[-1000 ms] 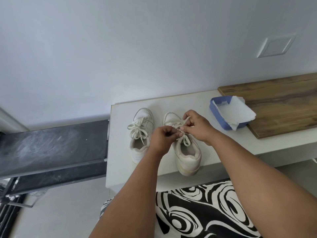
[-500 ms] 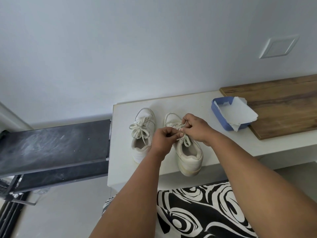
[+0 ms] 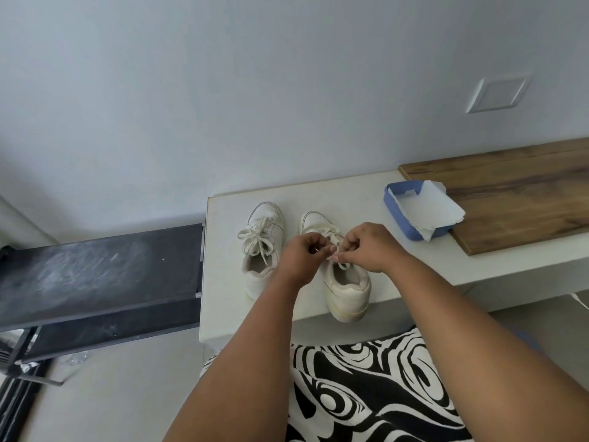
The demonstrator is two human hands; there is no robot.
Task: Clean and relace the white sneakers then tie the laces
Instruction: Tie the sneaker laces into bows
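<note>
Near the middle of the frame, two white sneakers stood side by side on a white counter (image 3: pixel 350 193), toes toward the wall. The left sneaker (image 3: pixel 263 247) had its laces tied in a bow. Over the right sneaker (image 3: pixel 345 288), whose heel reached the counter's near edge, both hands met. The left hand (image 3: pixel 301 255) had its fingers curled, pinching the lace (image 3: pixel 342 265) above the tongue. The right hand (image 3: pixel 366 247) was likewise curled, with thumb and fingertips pinching the same lace just beside the left. At the right of the frame, a blue tray (image 3: pixel 398 215) holding a torn paper towel (image 3: pixel 424 210) sat against a wooden board (image 3: pixel 516 189). A dusty black shelf (image 3: pixel 95 275) stood at the left; black-and-white patterned fabric (image 3: pixel 366 390) filled the bottom.
</note>
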